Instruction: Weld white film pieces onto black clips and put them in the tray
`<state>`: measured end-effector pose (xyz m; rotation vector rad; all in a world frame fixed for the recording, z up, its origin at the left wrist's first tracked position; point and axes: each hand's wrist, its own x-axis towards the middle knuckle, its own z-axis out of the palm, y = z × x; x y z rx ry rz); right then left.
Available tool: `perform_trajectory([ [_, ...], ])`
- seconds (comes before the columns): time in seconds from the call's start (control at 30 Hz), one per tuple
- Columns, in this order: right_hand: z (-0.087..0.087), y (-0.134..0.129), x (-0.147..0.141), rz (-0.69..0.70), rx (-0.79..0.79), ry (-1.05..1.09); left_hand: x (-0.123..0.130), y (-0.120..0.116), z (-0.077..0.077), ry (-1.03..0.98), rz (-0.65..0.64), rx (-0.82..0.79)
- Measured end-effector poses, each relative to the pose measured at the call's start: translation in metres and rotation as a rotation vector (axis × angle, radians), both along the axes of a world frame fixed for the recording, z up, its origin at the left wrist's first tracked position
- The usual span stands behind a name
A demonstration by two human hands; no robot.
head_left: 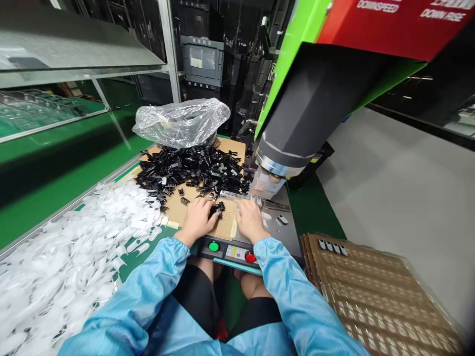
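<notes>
Fingers of my left hand (pixel 199 217) curl around small black parts (pixel 219 207) over the cardboard sheet (pixel 180 213). My right hand (pixel 251 217) is at the metal work surface below the machine head (pixel 282 163); its fingertips are near a clear fixture (pixel 232 196), and what they hold, if anything, is too small to make out. Behind my hands lies a large heap of black clips (pixel 193 165). To the left is a wide pile of white plastic pieces (pixel 74 247). One loose part (pixel 282 219) rests right of my right hand.
Below my hands is a control panel with a green button (pixel 213 246) and a red button (pixel 250 257). Stacked brown trays (pixel 386 291) stand at the right, with several parts in the top one. A clear plastic bag (pixel 181 121) lies behind the black heap.
</notes>
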<state>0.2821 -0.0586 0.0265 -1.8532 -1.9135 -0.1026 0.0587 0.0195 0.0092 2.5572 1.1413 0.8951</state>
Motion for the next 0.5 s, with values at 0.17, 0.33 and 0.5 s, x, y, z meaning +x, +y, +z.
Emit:
perform_trajectory([
  [0.17, -0.003, 0.036, -0.035, 0.195, -0.048, -0.056, -0.004, -0.009, 0.001, 0.024, -0.093, 0.032],
  [0.33, -0.026, 0.069, -0.013, 0.206, -0.032, -0.223, 0.002, 0.013, -0.006, 0.076, -0.095, 0.092],
  [0.5, -0.022, 0.059, -0.009, 0.083, -0.084, -0.342, -0.005, 0.013, -0.004, 0.079, -0.06, 0.092],
])
